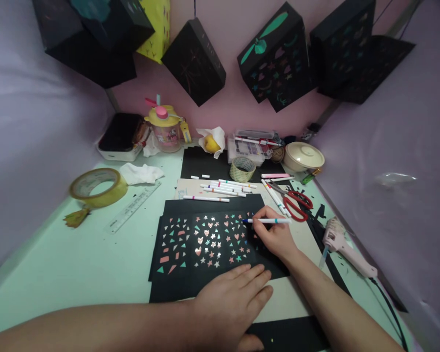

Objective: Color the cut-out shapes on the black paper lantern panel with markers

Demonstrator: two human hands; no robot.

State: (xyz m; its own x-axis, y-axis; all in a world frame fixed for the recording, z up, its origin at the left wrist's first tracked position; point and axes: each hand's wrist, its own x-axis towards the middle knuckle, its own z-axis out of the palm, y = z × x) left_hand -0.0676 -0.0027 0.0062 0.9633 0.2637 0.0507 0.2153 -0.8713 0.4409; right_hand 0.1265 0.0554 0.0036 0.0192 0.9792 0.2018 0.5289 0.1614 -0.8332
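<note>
With closed right hand (273,236), grips blue-tipped marker (278,221) over right part of black card (191,244). With flat left hand (232,300), covers part of card's near edge. Right of card: 1 glue gun (350,252).

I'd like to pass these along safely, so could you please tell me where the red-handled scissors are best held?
Probably by the red handles, coming from the person's right: the loops lie towards that side, while the blades point away to the left, close to the white markers.
</note>
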